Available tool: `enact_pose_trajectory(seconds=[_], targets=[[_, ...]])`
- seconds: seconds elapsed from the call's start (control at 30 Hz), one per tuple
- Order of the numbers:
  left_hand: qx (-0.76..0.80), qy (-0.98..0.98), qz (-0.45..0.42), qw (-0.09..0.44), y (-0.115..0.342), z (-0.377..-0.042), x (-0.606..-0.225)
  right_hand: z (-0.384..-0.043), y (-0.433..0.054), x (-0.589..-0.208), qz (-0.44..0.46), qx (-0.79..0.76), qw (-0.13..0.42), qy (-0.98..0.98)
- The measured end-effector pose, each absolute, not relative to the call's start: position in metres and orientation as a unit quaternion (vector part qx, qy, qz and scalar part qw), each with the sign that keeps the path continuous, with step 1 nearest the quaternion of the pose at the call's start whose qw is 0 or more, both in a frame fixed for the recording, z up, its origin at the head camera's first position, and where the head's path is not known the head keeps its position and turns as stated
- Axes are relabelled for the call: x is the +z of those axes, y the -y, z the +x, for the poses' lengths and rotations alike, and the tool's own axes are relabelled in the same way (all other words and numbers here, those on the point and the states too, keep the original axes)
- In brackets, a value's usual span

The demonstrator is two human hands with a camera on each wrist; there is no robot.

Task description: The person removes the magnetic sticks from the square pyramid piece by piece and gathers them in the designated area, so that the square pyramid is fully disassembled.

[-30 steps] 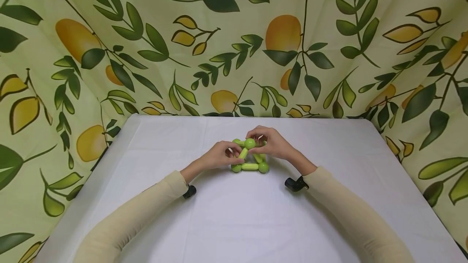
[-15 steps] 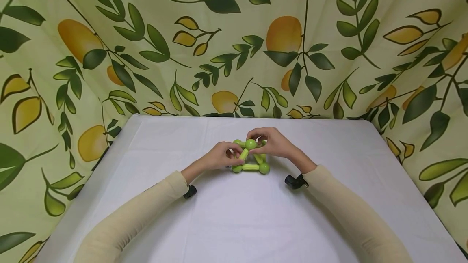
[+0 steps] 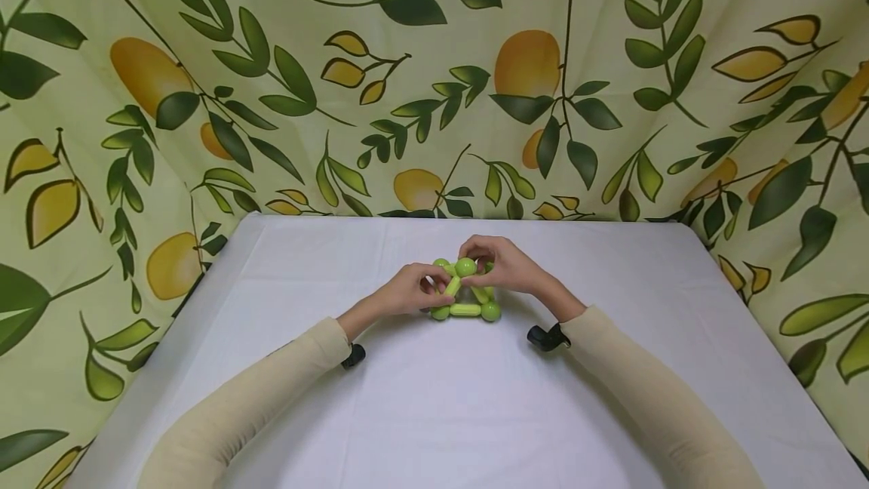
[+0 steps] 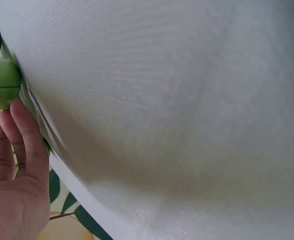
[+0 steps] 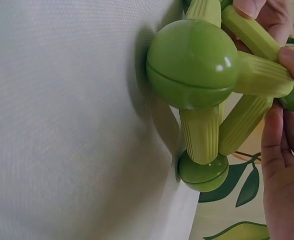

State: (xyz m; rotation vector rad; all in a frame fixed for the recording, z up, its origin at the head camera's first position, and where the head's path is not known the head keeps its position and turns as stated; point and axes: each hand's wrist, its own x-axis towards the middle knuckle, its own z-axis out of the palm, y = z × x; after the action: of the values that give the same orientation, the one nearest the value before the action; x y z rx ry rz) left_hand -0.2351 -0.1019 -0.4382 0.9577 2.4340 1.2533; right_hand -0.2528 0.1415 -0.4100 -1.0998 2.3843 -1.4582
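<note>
A green ball-and-rod structure (image 3: 465, 310) stands on the table, its ribbed lighter-green rods leaning up from several base balls to a top ball (image 3: 465, 267). My left hand (image 3: 409, 289) pinches the front-left rod (image 3: 453, 286) between thumb and fingers. From the other side, my right hand (image 3: 508, 266) grips around the top joint, thumb and fingertips beside the top ball. In the right wrist view, a base ball (image 5: 193, 64) fills the foreground and rods run toward both hands. The left wrist view shows left fingertips against a ball (image 4: 2, 84). Fingers partly hide the back of the structure.
A white cloth covers the table (image 3: 421, 406). Behind and along both sides hangs a curtain (image 3: 434, 96) printed with leaves and orange fruit. Black wrist cameras, left camera (image 3: 354, 356) and right camera (image 3: 547, 338), sit below the beige sleeves.
</note>
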Motion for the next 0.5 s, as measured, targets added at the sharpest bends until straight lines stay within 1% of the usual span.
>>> enact_pose_trajectory(seconds=[0.13, 0.37, 0.5], targets=[[0.423, -0.836, 0.328, 0.119, 0.101, -0.236, -0.438, -0.240, -0.138, -0.392, -0.375, -0.485, 0.055, -0.788], [0.419, -0.839, 0.323, 0.126, 0.100, -0.237, -0.435, -0.243, -0.139, -0.386, -0.379, -0.500, 0.015, -0.779], [0.417, -0.840, 0.323, 0.124, 0.100, -0.237, -0.436, -0.246, -0.143, -0.384, -0.372, -0.507, 0.006, -0.777]])
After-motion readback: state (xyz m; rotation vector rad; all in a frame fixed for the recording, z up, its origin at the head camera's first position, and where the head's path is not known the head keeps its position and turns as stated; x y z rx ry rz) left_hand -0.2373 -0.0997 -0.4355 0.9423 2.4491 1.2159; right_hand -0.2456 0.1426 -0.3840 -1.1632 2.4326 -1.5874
